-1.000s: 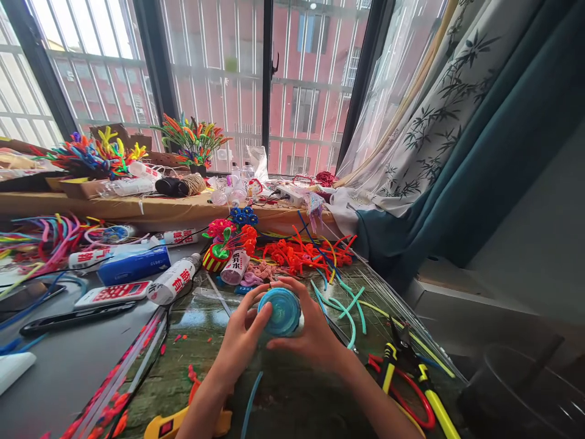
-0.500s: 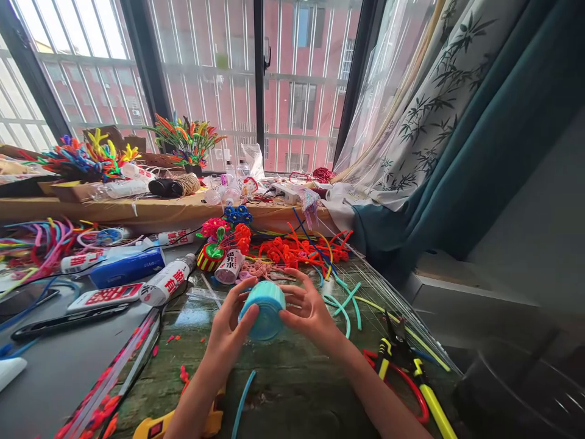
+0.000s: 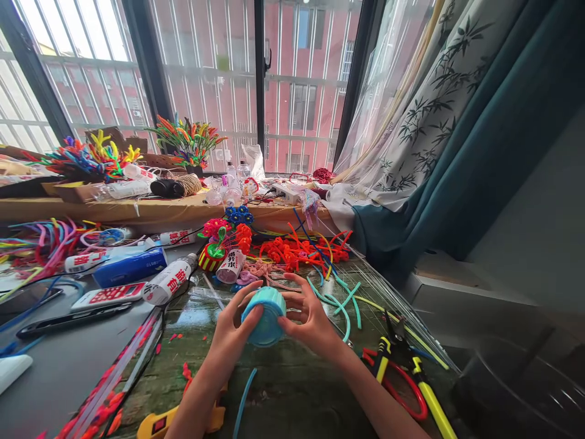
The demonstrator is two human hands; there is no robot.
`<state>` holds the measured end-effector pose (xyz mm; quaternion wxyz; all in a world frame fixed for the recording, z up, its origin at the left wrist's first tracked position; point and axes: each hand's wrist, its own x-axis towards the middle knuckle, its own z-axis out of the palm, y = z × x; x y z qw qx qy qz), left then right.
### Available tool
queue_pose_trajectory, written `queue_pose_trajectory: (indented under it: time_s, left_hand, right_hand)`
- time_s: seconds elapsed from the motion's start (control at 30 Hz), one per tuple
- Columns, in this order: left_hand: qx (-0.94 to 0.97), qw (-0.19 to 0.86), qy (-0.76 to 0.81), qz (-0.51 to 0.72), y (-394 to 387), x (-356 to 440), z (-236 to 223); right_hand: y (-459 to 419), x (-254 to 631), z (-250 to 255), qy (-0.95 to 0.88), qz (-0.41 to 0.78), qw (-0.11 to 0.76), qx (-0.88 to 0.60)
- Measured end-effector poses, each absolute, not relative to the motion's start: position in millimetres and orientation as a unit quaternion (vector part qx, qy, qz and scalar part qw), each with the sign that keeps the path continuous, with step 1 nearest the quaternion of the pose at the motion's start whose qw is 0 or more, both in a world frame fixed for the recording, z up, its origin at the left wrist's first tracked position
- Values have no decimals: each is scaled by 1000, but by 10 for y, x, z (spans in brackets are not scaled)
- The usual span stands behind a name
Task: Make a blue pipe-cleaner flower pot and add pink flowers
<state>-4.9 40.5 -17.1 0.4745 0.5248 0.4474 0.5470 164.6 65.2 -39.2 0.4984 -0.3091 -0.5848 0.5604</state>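
Both my hands hold a small turquoise round pot (image 3: 265, 326) above the table, its smooth, see-through-looking round base tilted towards me. Its side appears wrapped in turquoise pipe cleaner. My left hand (image 3: 235, 323) grips the left side, thumb against the base rim. On the other side, my right hand (image 3: 308, 317) pinches it with thumb and fingers; some fingertips are hidden behind. Loose turquoise pipe cleaners (image 3: 346, 317) lie beyond my right hand. A short blue pipe cleaner (image 3: 244, 399) rests below the pot.
Yellow-handled pliers (image 3: 395, 338) and a red ring-shaped loop (image 3: 423, 402) lie at the right. A yellow tool (image 3: 158, 424) is partly under my left forearm. Beyond are red pipe-cleaner flowers (image 3: 283, 253), a striped flowerpot (image 3: 211, 261) and a labelled bottle (image 3: 171, 280). Thin wires (image 3: 402, 305) line the right edge.
The pot has dropped slightly and turned a little in my hands. My fingers have shifted a small way on it, still gripping from both sides.
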Motion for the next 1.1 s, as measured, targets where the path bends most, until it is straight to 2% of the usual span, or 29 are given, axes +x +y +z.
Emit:
queue_pose_trajectory:
  time_s: [0.3, 0.53, 1.1]
  left_hand:
    - [540, 440, 475, 538, 384, -24, -155]
    - [534, 437, 498, 525, 474, -92, -249]
    - [573, 426, 490, 499, 552, -122, -384]
  right_hand:
    - [642, 1623, -436, -580, 556, 511, -305]
    - [671, 1647, -483, -597, 613, 461, -238]
    - [638, 1637, -500, -566, 626, 470, -257]
